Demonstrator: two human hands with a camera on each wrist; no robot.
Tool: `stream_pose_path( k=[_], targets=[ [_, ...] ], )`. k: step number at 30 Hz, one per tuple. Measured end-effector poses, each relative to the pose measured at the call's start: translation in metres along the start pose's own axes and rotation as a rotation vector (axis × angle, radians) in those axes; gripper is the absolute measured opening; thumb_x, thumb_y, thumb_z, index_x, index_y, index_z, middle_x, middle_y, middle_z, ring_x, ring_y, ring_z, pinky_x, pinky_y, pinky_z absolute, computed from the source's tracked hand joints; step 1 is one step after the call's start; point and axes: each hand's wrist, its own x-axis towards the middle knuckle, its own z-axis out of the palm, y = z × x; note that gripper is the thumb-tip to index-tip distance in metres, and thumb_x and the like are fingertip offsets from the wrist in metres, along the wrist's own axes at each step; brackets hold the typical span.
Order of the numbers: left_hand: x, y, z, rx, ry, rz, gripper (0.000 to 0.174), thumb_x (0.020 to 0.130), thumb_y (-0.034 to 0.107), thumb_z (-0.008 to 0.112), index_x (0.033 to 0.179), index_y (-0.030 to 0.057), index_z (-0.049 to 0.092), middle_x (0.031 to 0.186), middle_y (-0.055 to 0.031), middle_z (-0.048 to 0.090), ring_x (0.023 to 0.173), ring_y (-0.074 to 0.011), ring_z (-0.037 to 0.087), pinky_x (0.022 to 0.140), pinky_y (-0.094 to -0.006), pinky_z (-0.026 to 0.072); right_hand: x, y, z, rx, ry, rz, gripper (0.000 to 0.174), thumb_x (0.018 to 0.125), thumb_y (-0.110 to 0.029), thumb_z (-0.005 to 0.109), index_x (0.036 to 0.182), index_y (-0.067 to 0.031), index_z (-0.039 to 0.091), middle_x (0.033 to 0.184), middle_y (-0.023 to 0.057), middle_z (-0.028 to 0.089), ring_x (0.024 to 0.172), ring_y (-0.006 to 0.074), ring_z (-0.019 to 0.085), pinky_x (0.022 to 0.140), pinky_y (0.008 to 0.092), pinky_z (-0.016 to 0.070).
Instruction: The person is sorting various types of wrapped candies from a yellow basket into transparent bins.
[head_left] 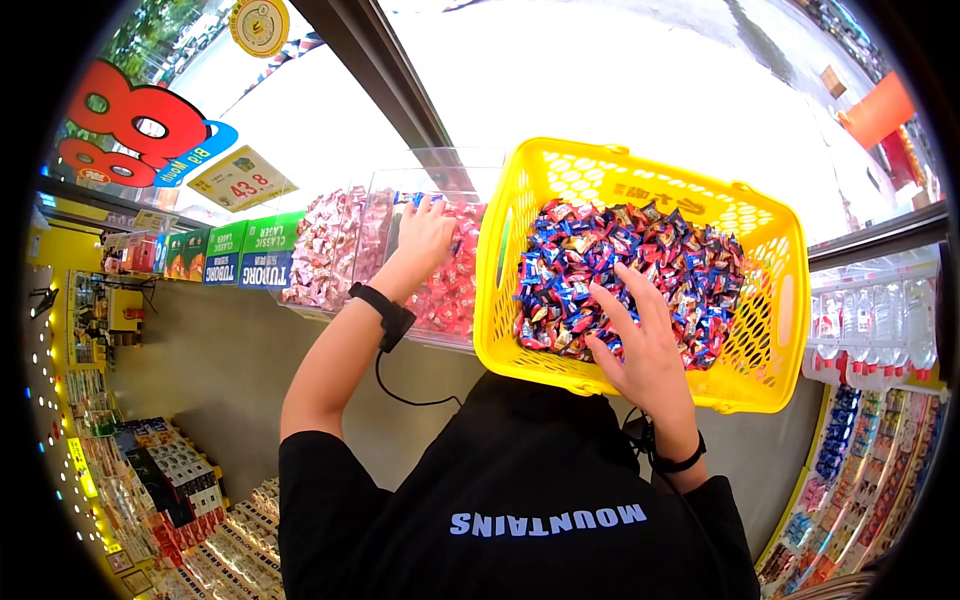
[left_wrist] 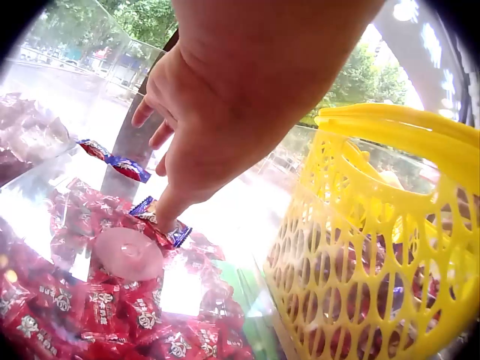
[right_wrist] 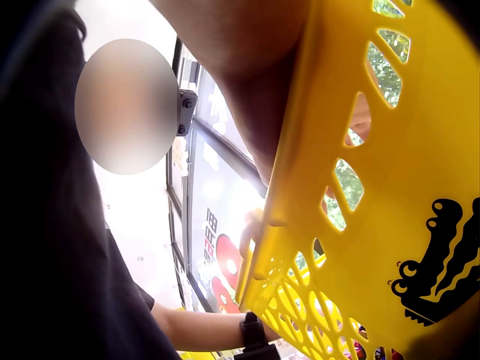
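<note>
My left hand (head_left: 425,240) reaches over a clear bin of red-wrapped candies (head_left: 450,285). In the left wrist view its thumb touches a blue-wrapped candy (left_wrist: 180,234) on the bin's clear lid, near a round knob (left_wrist: 129,253). The other fingers stand apart from the thumb, and more blue candy (left_wrist: 127,169) lies beyond them. My right hand (head_left: 645,340) spreads its fingers over the mixed blue and red candies (head_left: 570,270) inside a yellow basket (head_left: 790,300). In the right wrist view, the basket wall (right_wrist: 427,142) hides most of that hand.
Left of the red candies stand a bin of pink-wrapped candies (head_left: 325,240) and green Tuborg beer boxes (head_left: 228,240). A window frame (head_left: 385,70) runs behind the bins. Water bottles (head_left: 880,325) and snack shelves (head_left: 850,470) are on the right.
</note>
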Motion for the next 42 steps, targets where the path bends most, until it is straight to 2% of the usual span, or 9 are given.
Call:
stream_pose_path(
  k=[2,8,11,14,17,23,32,35,42],
  targets=[
    [0.007,0.000,0.010,-0.049,0.208,-0.019,0.043,0.087,0.028,0.084,0.128,0.0190,0.073,0.142,-0.0079,0.063,0.144,-0.0311,0.052,0.118,-0.0584,0.0418,-0.001,0.001,0.001,0.003,0.004,0.002,0.065,0.087,-0.014,0.084,0.148,-0.0108,0.061,0.158,0.0228,0.048,0.144,0.0453,0.047,0.122,0.0554,0.0393],
    [-0.008,0.001,-0.022,-0.160,-0.115,-0.085,0.069,0.086,0.036,0.084,0.148,0.0160,0.060,0.150,-0.0110,0.059,0.140,-0.0335,0.054,0.115,-0.0563,0.0441,-0.002,0.001,0.000,0.006,-0.003,0.018,0.065,0.088,-0.015,0.083,0.149,-0.0114,0.060,0.157,0.0227,0.049,0.144,0.0454,0.047,0.122,0.0559,0.0385],
    [-0.025,0.008,-0.023,-0.153,-0.175,-0.033,0.081,0.087,0.034,0.082,0.159,0.0173,0.048,0.160,-0.0102,0.051,0.144,-0.0343,0.052,0.117,-0.0579,0.0432,-0.001,0.001,0.001,0.006,0.001,0.009,0.065,0.088,-0.015,0.083,0.149,-0.0111,0.060,0.156,0.0227,0.049,0.144,0.0454,0.047,0.122,0.0562,0.0382],
    [-0.022,-0.001,-0.004,-0.077,-0.300,-0.036,0.089,0.088,0.034,0.082,0.165,0.0183,0.040,0.172,-0.0088,0.039,0.153,-0.0359,0.043,0.123,-0.0588,0.0393,-0.002,0.002,0.001,0.007,-0.003,0.010,0.064,0.088,-0.015,0.083,0.148,-0.0108,0.061,0.156,0.0227,0.049,0.144,0.0453,0.047,0.122,0.0562,0.0382],
    [-0.022,0.004,-0.031,-0.088,-0.509,-0.016,0.100,0.086,0.041,0.082,0.169,0.0176,0.033,0.178,-0.0077,0.030,0.162,-0.0354,0.032,0.127,-0.0580,0.0362,-0.001,0.002,0.001,0.001,-0.005,0.005,0.064,0.088,-0.016,0.083,0.148,-0.0106,0.061,0.156,0.0227,0.049,0.144,0.0451,0.047,0.122,0.0560,0.0382],
    [-0.018,0.005,-0.036,-0.115,-0.486,-0.018,0.103,0.085,0.047,0.083,0.171,0.0211,0.031,0.180,-0.0067,0.027,0.163,-0.0362,0.031,0.126,-0.0603,0.0371,-0.001,0.002,0.001,0.001,-0.011,0.011,0.064,0.088,-0.016,0.083,0.148,-0.0106,0.061,0.156,0.0227,0.049,0.144,0.0450,0.047,0.122,0.0559,0.0379],
    [0.007,0.006,-0.020,-0.128,-0.357,-0.065,0.094,0.095,0.060,0.069,0.172,0.0252,0.029,0.179,-0.0085,0.027,0.158,-0.0390,0.037,0.124,-0.0597,0.0387,-0.002,0.003,0.001,0.009,-0.016,0.009,0.064,0.088,-0.016,0.083,0.148,-0.0111,0.061,0.158,0.0233,0.048,0.146,0.0460,0.046,0.123,0.0564,0.0370],
    [0.013,0.010,-0.021,-0.151,-0.389,-0.141,0.104,0.094,0.055,0.076,0.176,0.0285,0.017,0.182,-0.0070,0.020,0.161,-0.0386,0.032,0.128,-0.0619,0.0320,-0.001,0.002,0.001,0.018,-0.018,0.017,0.064,0.089,-0.016,0.083,0.149,-0.0110,0.060,0.159,0.0237,0.047,0.147,0.0467,0.045,0.124,0.0569,0.0365],
    [0.013,0.015,-0.028,-0.148,-0.435,-0.236,0.113,0.094,0.066,0.072,0.177,0.0249,0.006,0.184,-0.0114,0.010,0.166,-0.0403,0.020,0.127,-0.0614,0.0307,-0.001,0.002,0.001,0.011,-0.025,0.026,0.064,0.090,-0.017,0.082,0.150,-0.0114,0.059,0.160,0.0235,0.046,0.148,0.0469,0.044,0.125,0.0571,0.0358]
  ],
)
